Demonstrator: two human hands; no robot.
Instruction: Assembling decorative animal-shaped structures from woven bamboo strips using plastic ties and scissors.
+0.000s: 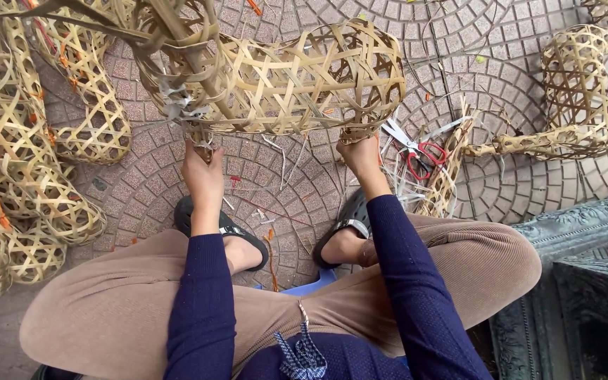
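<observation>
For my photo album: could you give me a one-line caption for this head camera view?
Seated over patterned paving, both hands, left and right, grip the underside of an open-weave bamboo basket frame, red-handled scissors nearby.

Tan basket (297,77) (open hexagonal weave).

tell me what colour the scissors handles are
Red, seen best in the head view: the scissors lie on the paving just right of the right hand.

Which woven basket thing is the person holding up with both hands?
The long bamboo frame in the top middle. The left hand and right hand grip its underside; the other woven pieces lie on the paving.
</observation>
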